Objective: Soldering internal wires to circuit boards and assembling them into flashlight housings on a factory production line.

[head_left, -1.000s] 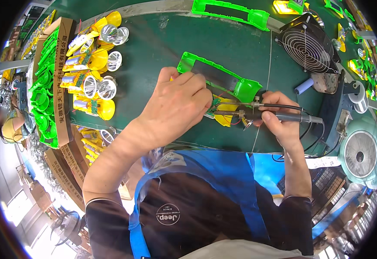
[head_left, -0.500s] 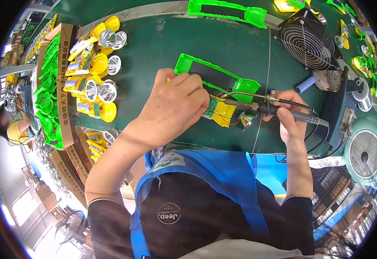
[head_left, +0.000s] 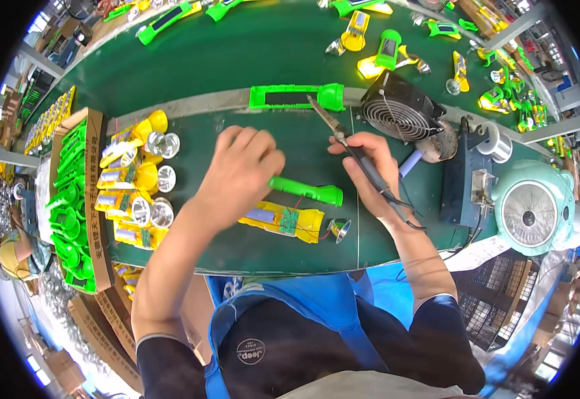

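Note:
My left hand [head_left: 236,169] is closed, its fingers curled at the left end of a green flashlight casing [head_left: 310,191], which is turned on its side. Just below lies a yellow flashlight half-shell [head_left: 310,225] holding a blue-grey battery cell [head_left: 261,215] and a green circuit board [head_left: 288,221]. Thin wires link it to a silver reflector [head_left: 340,230] at its right. In my right hand [head_left: 373,166] is a soldering iron [head_left: 330,122], gripped by its handle, its tip pointing up and left, away from the board.
At left stand a carton [head_left: 97,219] of green casings and a stack of yellow shells with reflectors [head_left: 140,174]. Another green casing [head_left: 335,97] lies beyond my hands. A black fan [head_left: 399,110], solder spool [head_left: 497,145], soldering station [head_left: 461,186] and teal fan [head_left: 532,213] line the right.
The soldering iron has come away from the circuit board and its tip now points up. My left hand has left the board and turned the green casing on its side. The view has tilted up.

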Demonstrator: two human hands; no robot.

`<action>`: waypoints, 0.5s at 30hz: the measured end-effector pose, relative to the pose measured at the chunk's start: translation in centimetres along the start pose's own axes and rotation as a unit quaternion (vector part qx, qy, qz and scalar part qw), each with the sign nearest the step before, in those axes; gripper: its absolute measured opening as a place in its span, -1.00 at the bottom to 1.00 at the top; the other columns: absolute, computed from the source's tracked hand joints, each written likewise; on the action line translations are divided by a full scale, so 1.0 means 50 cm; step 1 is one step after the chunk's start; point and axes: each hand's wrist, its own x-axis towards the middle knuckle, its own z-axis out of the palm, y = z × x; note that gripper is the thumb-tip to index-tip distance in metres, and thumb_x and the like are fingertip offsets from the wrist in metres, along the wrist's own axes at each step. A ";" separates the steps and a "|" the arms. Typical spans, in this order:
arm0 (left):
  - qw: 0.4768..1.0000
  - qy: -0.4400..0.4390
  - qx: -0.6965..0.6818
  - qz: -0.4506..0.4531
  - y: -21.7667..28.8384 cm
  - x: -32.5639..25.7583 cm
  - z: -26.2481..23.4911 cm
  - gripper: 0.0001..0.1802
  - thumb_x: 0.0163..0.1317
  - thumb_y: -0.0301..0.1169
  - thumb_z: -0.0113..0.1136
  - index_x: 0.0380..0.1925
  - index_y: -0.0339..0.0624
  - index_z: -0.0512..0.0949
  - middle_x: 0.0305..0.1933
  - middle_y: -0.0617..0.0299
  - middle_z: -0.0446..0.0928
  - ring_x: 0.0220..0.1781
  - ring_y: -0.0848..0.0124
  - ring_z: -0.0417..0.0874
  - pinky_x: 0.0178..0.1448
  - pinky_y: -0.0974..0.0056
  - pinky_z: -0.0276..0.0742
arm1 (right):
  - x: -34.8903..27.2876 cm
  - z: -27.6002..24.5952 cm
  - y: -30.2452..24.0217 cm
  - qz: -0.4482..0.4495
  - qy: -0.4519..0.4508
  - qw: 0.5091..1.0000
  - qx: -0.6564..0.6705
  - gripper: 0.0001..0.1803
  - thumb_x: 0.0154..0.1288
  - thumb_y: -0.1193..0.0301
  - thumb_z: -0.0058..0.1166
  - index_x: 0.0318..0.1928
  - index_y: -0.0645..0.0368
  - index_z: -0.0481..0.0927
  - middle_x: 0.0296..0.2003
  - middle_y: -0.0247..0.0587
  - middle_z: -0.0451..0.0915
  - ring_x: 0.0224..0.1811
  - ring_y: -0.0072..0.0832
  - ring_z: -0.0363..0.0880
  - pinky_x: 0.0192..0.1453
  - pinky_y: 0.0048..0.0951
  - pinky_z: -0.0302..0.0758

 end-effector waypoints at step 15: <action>0.957 0.140 -0.146 -0.207 -0.093 -0.109 -0.131 -0.42 0.08 -0.49 0.48 -0.01 -0.09 0.30 -0.20 -0.05 0.60 -0.11 -0.21 0.68 -0.08 -0.08 0.55 | 0.020 0.014 0.037 -0.062 0.002 0.982 -0.179 -0.57 0.26 0.67 0.30 0.09 0.11 0.52 -0.09 -0.09 0.73 -0.12 -0.23 0.78 -0.05 -0.35 0.64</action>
